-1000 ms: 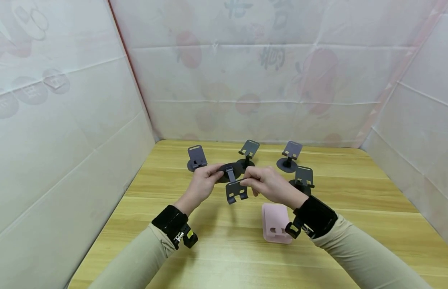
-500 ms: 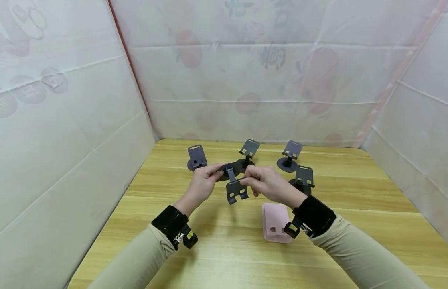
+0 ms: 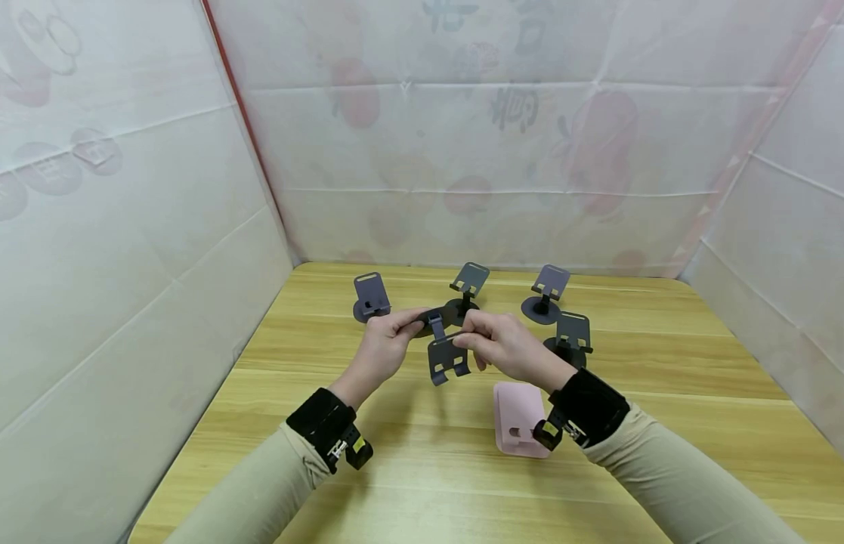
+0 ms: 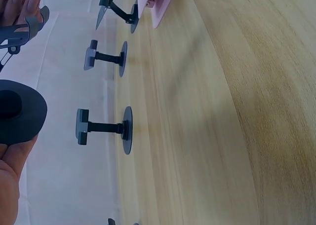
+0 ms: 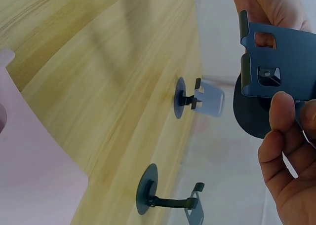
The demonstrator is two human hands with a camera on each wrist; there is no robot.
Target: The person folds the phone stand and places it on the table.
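Above the wooden table (image 3: 408,453) both hands hold one dark grey phone stand. My left hand (image 3: 397,331) grips its round base (image 3: 424,319), which the left wrist view shows as a black disc (image 4: 19,115) against the palm. My right hand (image 3: 477,338) pinches the stand's slotted plate (image 3: 448,359) between thumb and fingers. In the right wrist view the plate (image 5: 282,62) fills the upper right, with the thumb (image 5: 281,117) on its lower edge. A short neck (image 3: 435,326) joins the plate to the base.
Several more grey stands are upright at the back of the table: one at the left (image 3: 370,296), one in the middle (image 3: 468,287), two at the right (image 3: 545,291) (image 3: 573,336). A pink stand (image 3: 520,419) lies flat under my right wrist. White sheet walls enclose three sides.
The held stand's plate has shifted slightly up toward the base. Both hands keep their grip and have hardly moved.
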